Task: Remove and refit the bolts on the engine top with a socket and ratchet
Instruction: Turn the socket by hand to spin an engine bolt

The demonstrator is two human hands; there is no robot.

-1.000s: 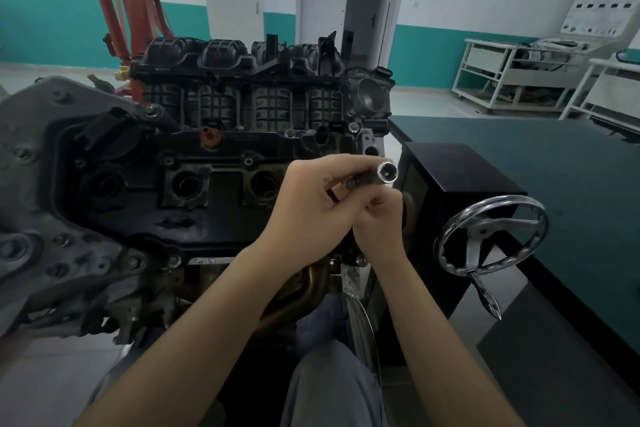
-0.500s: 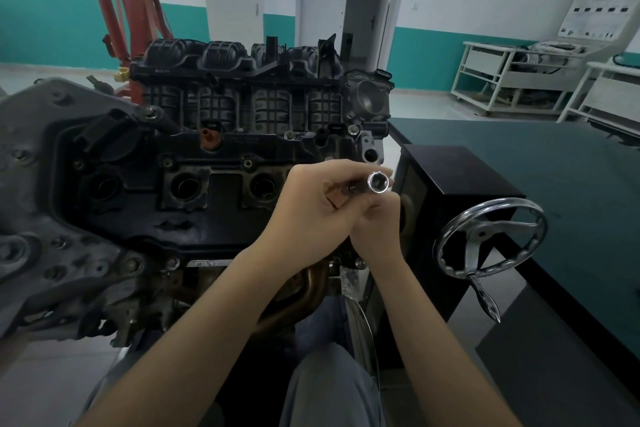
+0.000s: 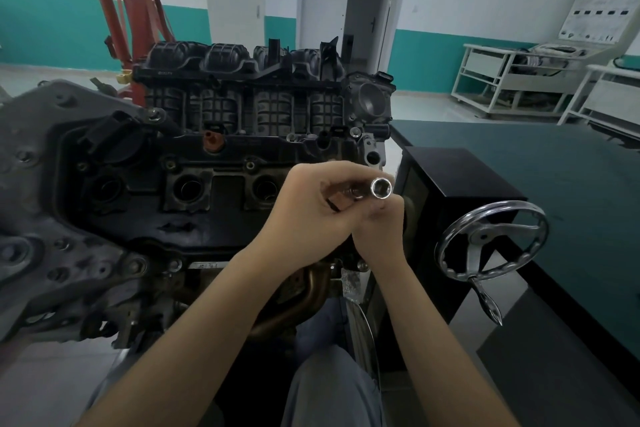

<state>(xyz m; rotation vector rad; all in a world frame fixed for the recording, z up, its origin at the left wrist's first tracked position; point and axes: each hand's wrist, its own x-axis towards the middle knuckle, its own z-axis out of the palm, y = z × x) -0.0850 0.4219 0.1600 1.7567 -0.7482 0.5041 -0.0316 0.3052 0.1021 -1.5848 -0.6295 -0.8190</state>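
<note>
A black engine (image 3: pixel 214 184) on a stand fills the left and middle, with its valve cover and spark plug wells facing me. Small bolts (image 3: pixel 170 164) dot the cover's top edge. Both hands meet in front of the cover's right end. My left hand (image 3: pixel 311 208) curls round the tool's shaft, and a shiny socket (image 3: pixel 381 188) sticks out to the right with its open end toward me. My right hand (image 3: pixel 379 225) sits just below and holds the tool from underneath. The ratchet's handle is hidden inside the hands.
A chrome handwheel (image 3: pixel 491 243) with a crank handle sticks out from a black box (image 3: pixel 460 177) right of the hands. A dark green bench (image 3: pixel 554 163) lies beyond it. A red engine hoist (image 3: pixel 131 10) stands behind the engine; white carts (image 3: pixel 502 80) stand far right.
The hands and socket dropped slightly and shifted a little left, then held. The socket's open end stays turned toward me.
</note>
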